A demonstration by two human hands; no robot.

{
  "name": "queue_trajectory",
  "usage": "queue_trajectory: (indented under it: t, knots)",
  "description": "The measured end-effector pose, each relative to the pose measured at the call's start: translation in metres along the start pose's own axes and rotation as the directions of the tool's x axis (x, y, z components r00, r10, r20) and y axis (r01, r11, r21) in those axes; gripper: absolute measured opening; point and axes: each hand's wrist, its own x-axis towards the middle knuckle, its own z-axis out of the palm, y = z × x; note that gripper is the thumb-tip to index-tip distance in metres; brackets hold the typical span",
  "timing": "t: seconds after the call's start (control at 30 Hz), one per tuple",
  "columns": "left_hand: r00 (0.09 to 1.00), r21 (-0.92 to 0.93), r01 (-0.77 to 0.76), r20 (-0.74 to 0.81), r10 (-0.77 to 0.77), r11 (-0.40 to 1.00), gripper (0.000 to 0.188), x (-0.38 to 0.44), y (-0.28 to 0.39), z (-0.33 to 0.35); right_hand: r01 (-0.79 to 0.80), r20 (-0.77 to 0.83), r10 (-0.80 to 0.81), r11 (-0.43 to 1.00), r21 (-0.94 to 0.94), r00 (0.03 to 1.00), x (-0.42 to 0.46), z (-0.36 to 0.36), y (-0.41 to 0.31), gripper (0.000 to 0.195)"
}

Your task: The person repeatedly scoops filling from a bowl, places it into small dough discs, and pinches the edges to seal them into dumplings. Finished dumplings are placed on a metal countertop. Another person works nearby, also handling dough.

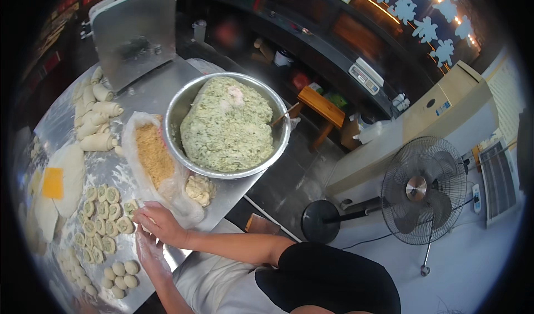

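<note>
My right hand [160,224] reaches over the steel table with its fingertips beside a dough piece with green-flecked filling [130,206]. Just below it, my left hand [151,251] is held close with its fingers upward, near the right fingers. Whether anything sits between them is hidden. Several more filled dough rounds [102,210] stand in rows left of the hands. Plain dough balls [119,281] lie in a cluster nearer the table edge. A large metal bowl [175,164] holds a mound of green-flecked filling [227,126]. Beside it lies a plastic bag of yellow crumbs [154,157].
A pale lump [200,190] sits on plastic below the bowl. Dough rolls [98,118] and flat dough sheets [69,176], one under an orange scraper [53,183], fill the far side. A metal panel [135,38] stands upright. A fan [417,189] and wooden stool [323,105] stand off the table.
</note>
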Motion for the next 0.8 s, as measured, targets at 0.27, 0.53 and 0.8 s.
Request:
queue_trajectory:
  t: [0.27, 0.53, 0.8]
  knots:
    - [0.995, -0.194, -0.019, -0.095, 0.001, 0.981, 0.036, 0.005, -0.004, -0.013, -0.069, 0.294, 0.070, 0.998, -0.014, 0.953, 0.000, 0.037, 0.022, 0.045]
    - [0.998, -0.047, 0.069, 0.017, -0.068, 0.996, 0.046, -0.016, -0.010, -0.026, -0.597, 0.616, 0.513, 0.798, -0.085, 0.598, 0.005, 0.003, -0.040, 0.041]
    - [0.993, -0.244, 0.069, -0.073, -0.089, 0.967, 0.047, -0.019, -0.008, -0.015, -0.255, 0.356, 0.226, 0.966, 0.035, 0.907, -0.008, 0.026, -0.010, 0.041]
